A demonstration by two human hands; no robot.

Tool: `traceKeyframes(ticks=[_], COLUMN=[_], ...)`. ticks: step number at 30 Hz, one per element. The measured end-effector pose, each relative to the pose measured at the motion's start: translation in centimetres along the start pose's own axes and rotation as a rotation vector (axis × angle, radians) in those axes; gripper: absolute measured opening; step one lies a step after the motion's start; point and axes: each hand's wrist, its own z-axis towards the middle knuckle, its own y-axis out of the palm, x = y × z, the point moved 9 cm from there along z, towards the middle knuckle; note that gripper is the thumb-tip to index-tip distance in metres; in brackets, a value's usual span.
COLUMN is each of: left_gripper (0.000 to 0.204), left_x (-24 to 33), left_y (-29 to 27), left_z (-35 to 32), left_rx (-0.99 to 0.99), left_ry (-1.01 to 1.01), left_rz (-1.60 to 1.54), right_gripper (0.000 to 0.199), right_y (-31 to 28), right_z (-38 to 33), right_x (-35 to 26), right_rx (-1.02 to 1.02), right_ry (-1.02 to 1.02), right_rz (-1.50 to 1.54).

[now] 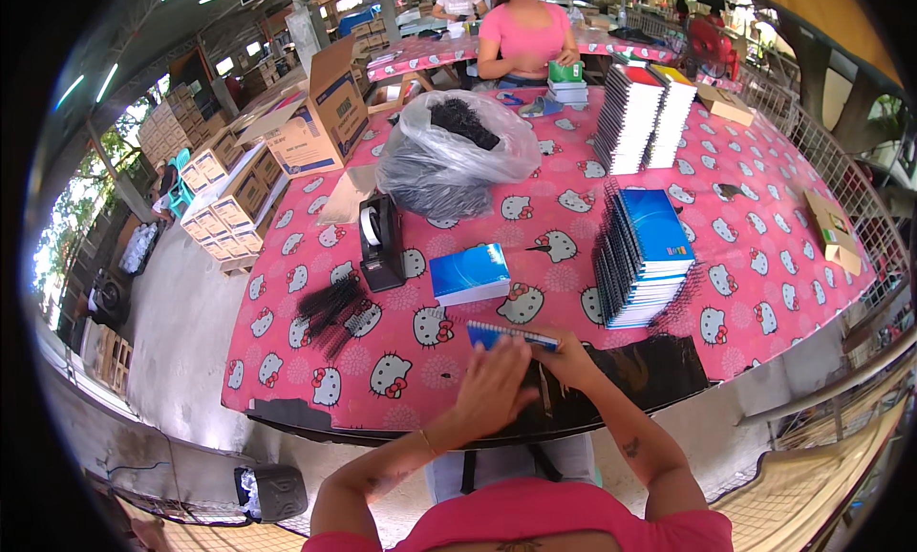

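A small blue notebook (pixel 511 338) is tilted up at the table's front edge, with a row of binding along its top. My right hand (pixel 567 361) grips its right end, thumb and fingers closed round it. Against its near side lies my left hand (pixel 492 385), fingers stretched out and partly covering the cover. Just beyond sits a short stack of blue booklets (pixel 470 275). To the left, loose black binding coils (pixel 331 313) lie in a heap beside a black tape dispenser (pixel 382 244). A tall stack of blue spiral notebooks (pixel 645 256) stands to the right.
A see-through plastic bag (pixel 458 156) of black coils rests mid-table on the pink patterned cover (pixel 564 208). Behind are white spiral-bound stacks (pixel 642 120) and an open cardboard box (pixel 310 122). Across the table, a person in pink (pixel 525 36) handles green booklets (pixel 565 73).
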Motion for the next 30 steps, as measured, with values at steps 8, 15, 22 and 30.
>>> traceKeyframes(ticks=[8,15,22,30], left_gripper=[0.055,0.083,0.086,0.059], left_x=[-2.9,-2.3,-0.9,-0.8], left_y=[0.4,1.9,3.5,0.9], left_z=[4.8,3.6,1.0,2.0], left_rx=[-0.090,-0.140,-0.215,-0.002], left_ry=[0.083,0.016,-0.026,-0.012], left_rz=[-0.023,0.080,-0.011,-0.037], right_gripper=[0.032,0.038,0.034,0.036], right_y=[0.4,0.7,0.0,0.2], right_z=[-0.1,-0.2,0.2,0.5], right_x=[3.4,3.6,4.3,3.2], right_rx=[-0.038,-0.018,0.020,0.034], right_ry=[-0.008,0.001,0.067,-0.095], right_rz=[-0.004,-0.051,-0.101,-0.141])
